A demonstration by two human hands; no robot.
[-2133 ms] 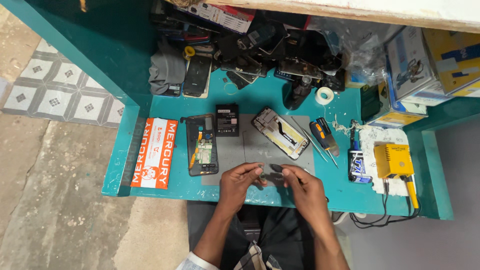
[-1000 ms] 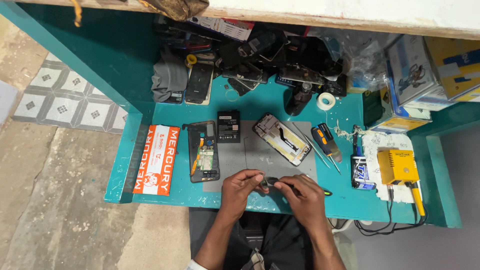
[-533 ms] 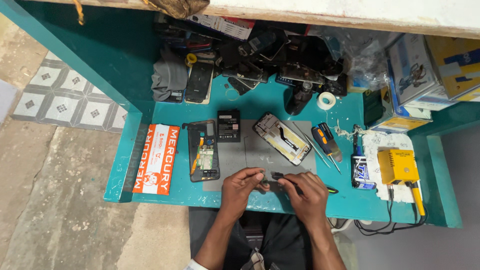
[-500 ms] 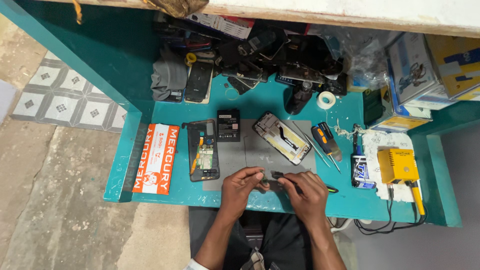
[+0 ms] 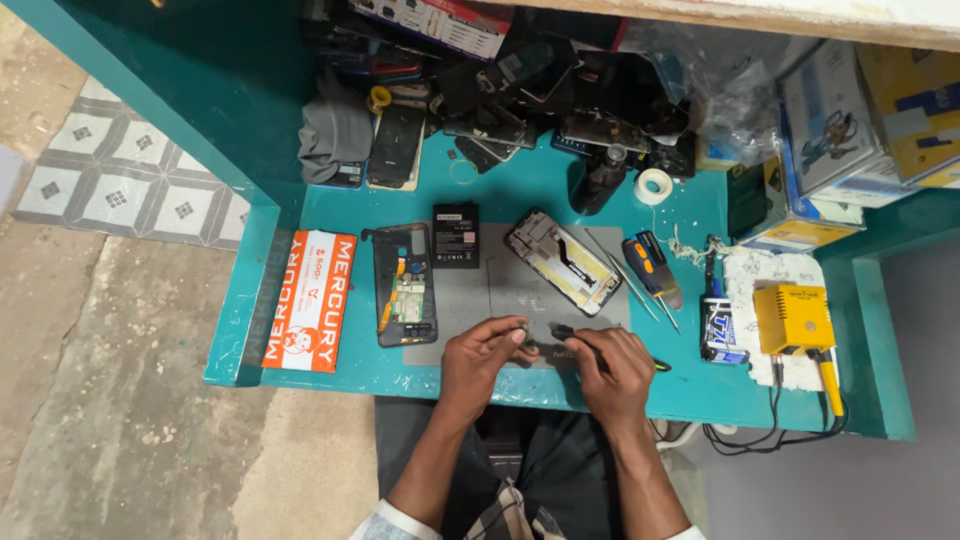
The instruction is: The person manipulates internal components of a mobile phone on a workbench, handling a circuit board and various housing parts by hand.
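- Hands are shifted slightly since the earlier frame and kept low over the grey mat (image 5: 520,300).
- Small dark part (image 5: 562,331) is pinched between left hand (image 5: 480,362) and right hand (image 5: 615,368), both closed on it.
- Risk, judged: part could slip from the pinch towards the tabletop (image 5: 690,385) edge.

On the teal counter (image 5: 520,185) lies a grey mat (image 5: 470,300). At its near edge the left hand (image 5: 480,358) pinches a small part (image 5: 521,327); the right hand (image 5: 610,368) holds a dark tool (image 5: 562,331) just beside it. An opened phone (image 5: 405,283) lies on the mat's left edge.
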